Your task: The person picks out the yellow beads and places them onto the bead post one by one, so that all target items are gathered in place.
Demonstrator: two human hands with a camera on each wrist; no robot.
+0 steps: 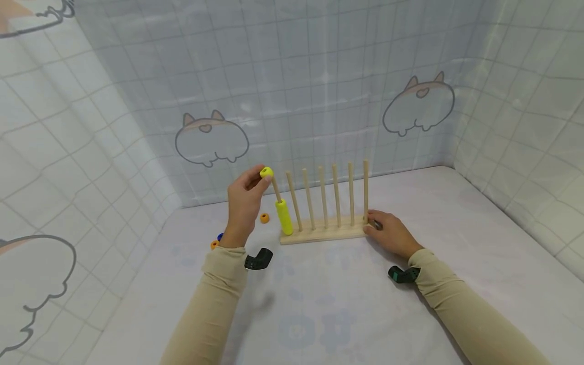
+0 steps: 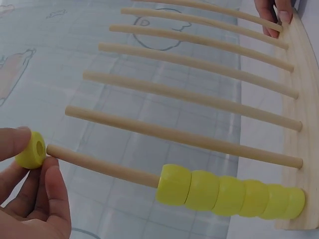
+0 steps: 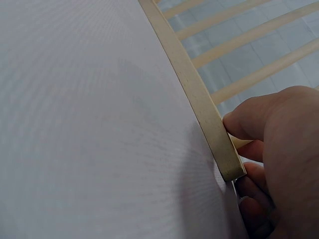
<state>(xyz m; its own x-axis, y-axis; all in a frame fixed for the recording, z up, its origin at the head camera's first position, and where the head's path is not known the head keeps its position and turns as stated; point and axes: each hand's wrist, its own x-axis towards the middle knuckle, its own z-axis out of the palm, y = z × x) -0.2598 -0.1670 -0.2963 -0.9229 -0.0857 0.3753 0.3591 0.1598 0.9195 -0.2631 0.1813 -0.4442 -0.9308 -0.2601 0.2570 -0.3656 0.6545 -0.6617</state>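
My left hand (image 1: 244,205) pinches a yellow bead (image 2: 33,151) between thumb and fingers. Its hole faces the top end of the leftmost peg (image 2: 99,167), right at the tip in the left wrist view. Lower on that peg sits a stack of several yellow beads (image 1: 284,218), reaching down to the wooden base. The other pegs of the wooden peg stand (image 1: 326,233) are bare and upright. At the stand's right end my right hand (image 1: 391,234) grips the base (image 3: 194,94), with the thumb near its front edge and some fingers hidden behind.
An orange bead (image 1: 264,218) lies on the white table cover (image 1: 319,284), left of the stand. Farther left, another orange bead (image 1: 214,245) and a blue bead (image 1: 221,236) are partly behind the left wrist. A tiled-print backdrop (image 1: 292,101) stands behind.
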